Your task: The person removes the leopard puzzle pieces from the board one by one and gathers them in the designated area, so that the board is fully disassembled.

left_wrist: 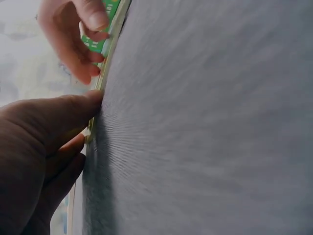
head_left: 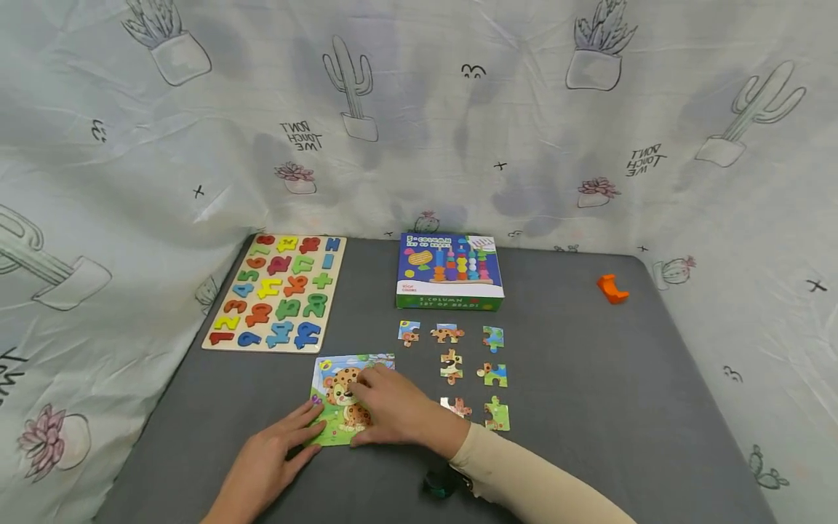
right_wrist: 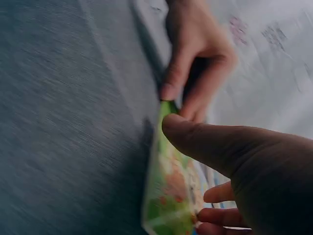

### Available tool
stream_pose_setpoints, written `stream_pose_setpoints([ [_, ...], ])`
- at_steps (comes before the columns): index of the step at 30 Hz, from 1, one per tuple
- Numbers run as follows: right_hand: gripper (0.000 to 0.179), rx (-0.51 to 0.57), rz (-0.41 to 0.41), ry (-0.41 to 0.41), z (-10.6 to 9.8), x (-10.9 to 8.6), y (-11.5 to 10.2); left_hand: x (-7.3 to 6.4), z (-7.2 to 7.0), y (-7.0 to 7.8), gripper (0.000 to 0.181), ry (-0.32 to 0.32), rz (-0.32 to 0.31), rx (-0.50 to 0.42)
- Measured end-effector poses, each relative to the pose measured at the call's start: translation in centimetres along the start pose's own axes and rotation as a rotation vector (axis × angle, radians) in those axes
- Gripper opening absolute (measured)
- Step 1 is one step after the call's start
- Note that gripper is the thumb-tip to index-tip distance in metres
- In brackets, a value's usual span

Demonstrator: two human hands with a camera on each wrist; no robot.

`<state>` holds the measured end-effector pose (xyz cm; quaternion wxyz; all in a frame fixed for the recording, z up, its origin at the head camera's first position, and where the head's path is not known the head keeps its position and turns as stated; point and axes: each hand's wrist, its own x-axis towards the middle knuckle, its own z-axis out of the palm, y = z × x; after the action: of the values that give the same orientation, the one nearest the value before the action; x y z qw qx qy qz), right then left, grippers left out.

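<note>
A square picture board (head_left: 340, 393) with a cartoon spotted cub lies flat on the grey table, left of centre. My left hand (head_left: 268, 451) touches its left edge with fairly straight fingers. Across the board's right side lies my right hand (head_left: 393, 404), its fingers on the picture and its thumb by the near edge, hiding that part. In the right wrist view the board (right_wrist: 168, 196) shows edge-on beside my extended right thumb. Right of the board, several loose jigsaw pieces (head_left: 495, 375) are laid out in columns; my right wrist partly covers the nearest ones.
A wooden number board (head_left: 332, 295) with coloured pieces lies at the back left. Behind the jigsaw pieces stands a blue and green bead-set box (head_left: 450, 273). An orange curved block (head_left: 612, 289) sits at the far right. Cactus-printed cloth (head_left: 425, 182) hangs around the table.
</note>
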<state>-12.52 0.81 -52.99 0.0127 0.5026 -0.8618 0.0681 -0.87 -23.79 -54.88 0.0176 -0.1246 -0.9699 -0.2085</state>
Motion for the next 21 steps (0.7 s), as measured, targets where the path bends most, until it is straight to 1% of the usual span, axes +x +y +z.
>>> stream_pose_setpoints([
  [2, 0.089, -0.060, -0.026, 0.004, 0.3, -0.2, -0.6, -0.5, 0.1, 0.4, 0.041, -0.006, -0.032, -0.003],
  [4, 0.091, -0.092, -0.047, 0.012, 0.5, -0.3, -0.9, -1.1, 0.2, 0.7, 0.041, -0.006, -0.065, -0.005],
  [7, 0.090, -0.073, -0.067, 0.011, 0.4, 0.0, -0.9, -1.7, 0.2, 1.0, 0.041, -0.001, -0.110, -0.012],
  [9, 0.091, -0.051, -0.074, -0.002, 0.5, 0.3, -0.7, -1.9, 0.2, 1.1, 0.041, 0.006, -0.115, -0.008],
  [12, 0.090, -0.036, -0.078, -0.021, 0.5, 0.7, -0.6, -1.8, 0.2, 1.0, 0.040, 0.028, -0.084, 0.005],
  [17, 0.081, -0.062, -0.075, -0.025, 0.5, 1.4, -1.0, -1.6, 0.3, 0.4, 0.040, 0.065, -0.010, 0.030],
  [19, 0.078, -0.053, -0.068, -0.027, 0.5, 1.5, -1.1, -1.5, 0.3, 0.3, 0.040, 0.061, 0.007, 0.034],
  [21, 0.072, -0.021, -0.047, -0.025, 0.3, 1.5, -1.1, -1.2, 0.3, 0.2, 0.040, 0.048, 0.020, 0.035],
])
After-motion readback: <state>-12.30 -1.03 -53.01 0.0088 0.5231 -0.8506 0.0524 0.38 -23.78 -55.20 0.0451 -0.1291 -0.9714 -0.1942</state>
